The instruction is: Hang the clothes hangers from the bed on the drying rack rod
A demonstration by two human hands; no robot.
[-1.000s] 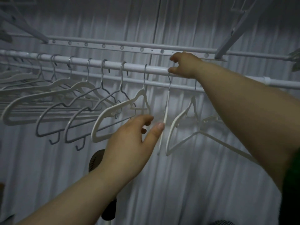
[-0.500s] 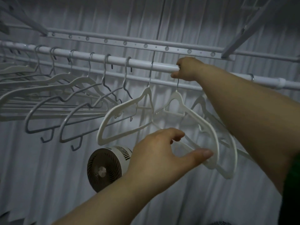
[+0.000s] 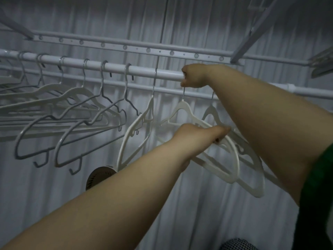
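Note:
A white drying rack rod [image 3: 144, 71] runs across the view with several white and grey hangers hooked on it. My right hand [image 3: 194, 76] is closed around the metal hook of a white hanger [image 3: 232, 159] at the rod. My left hand [image 3: 203, 134] reaches up and grips that hanger's sloping shoulder. Another white hanger [image 3: 255, 177] hangs just behind it, partly hidden by my right forearm. A further white hanger [image 3: 133, 130] hangs to the left, apart from my hands.
Grey hangers [image 3: 63, 138] crowd the rod's left half. A second thinner rod [image 3: 162, 89] and a perforated bar [image 3: 137, 48] run behind. A round fan [image 3: 100, 177] stands below, against pale curtains [image 3: 126, 20]. A slanted rack strut [image 3: 261, 27] rises at upper right.
My left hand has risen from below the hanger and closed on its shoulder. My right hand has stayed at the hook by the rod. The view has tilted slightly.

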